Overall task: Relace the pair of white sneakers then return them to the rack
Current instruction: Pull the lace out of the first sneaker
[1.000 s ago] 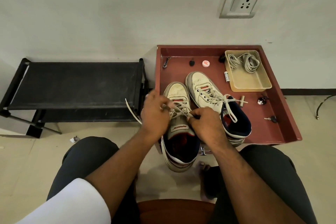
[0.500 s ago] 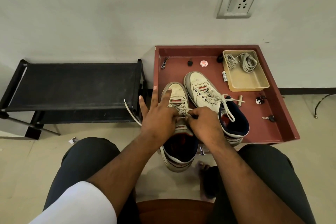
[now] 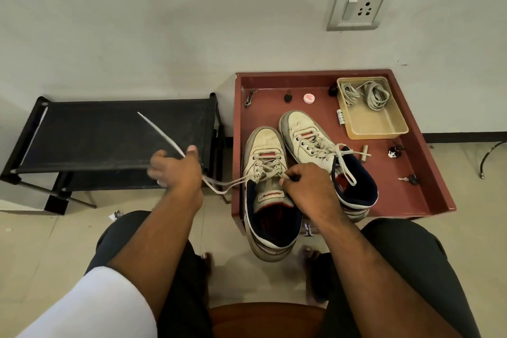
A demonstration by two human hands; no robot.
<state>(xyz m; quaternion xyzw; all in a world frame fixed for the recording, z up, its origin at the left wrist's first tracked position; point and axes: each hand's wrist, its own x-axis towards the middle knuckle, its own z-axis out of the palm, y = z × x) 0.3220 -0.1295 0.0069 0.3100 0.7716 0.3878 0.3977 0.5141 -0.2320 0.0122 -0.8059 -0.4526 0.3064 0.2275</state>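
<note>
Two white sneakers stand toe-away on a red tray (image 3: pixel 428 195). The left sneaker (image 3: pixel 264 156) overhangs the tray's front edge; the right sneaker (image 3: pixel 304 129) beside it carries a tied lace. My left hand (image 3: pixel 175 167) is out to the left, in front of the black rack (image 3: pixel 109 134), gripping the left sneaker's white lace (image 3: pixel 233 182), which runs taut from the eyelets with its free end sticking up past my thumb. My right hand (image 3: pixel 307 184) rests on the left sneaker's tongue and pinches the lace at the upper eyelets.
A beige box (image 3: pixel 384 129) with coiled spare laces sits at the tray's back right. Small items lie scattered on the tray: a nail clipper (image 3: pixel 250 97), a round tin (image 3: pixel 309 98), keys (image 3: pixel 408 179). My knees and bare feet are below the tray. A wall socket (image 3: pixel 356 8) is above.
My left hand left the sneaker and swung out left, drawing the lace taut through the eyelets. My right hand stayed on the left sneaker's tongue.
</note>
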